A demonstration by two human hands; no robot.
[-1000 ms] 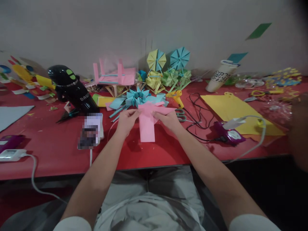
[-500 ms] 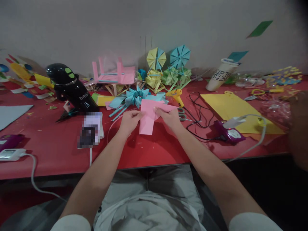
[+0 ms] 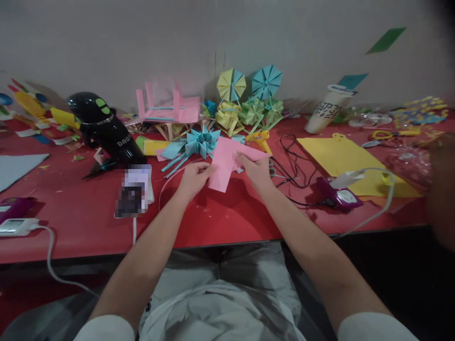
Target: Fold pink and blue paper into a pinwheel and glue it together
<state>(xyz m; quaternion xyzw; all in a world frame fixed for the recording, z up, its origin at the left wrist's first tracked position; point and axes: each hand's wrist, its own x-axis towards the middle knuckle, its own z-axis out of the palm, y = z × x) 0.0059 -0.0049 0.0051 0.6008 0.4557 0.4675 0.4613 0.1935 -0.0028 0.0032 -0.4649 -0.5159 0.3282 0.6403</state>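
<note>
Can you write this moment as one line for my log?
left hand: at pink paper, left edge | right hand: holding pink paper, right side | beyond: blue paper star, yellow glue gun

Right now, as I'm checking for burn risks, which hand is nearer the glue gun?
Right. The right hand is just in front of the glue gun; the left hand is farther off, to its left.

A plain, dimly lit grey wall (image 3: 142,42) rises behind a long red-topped table (image 3: 227,227) with a straight front edge.
</note>
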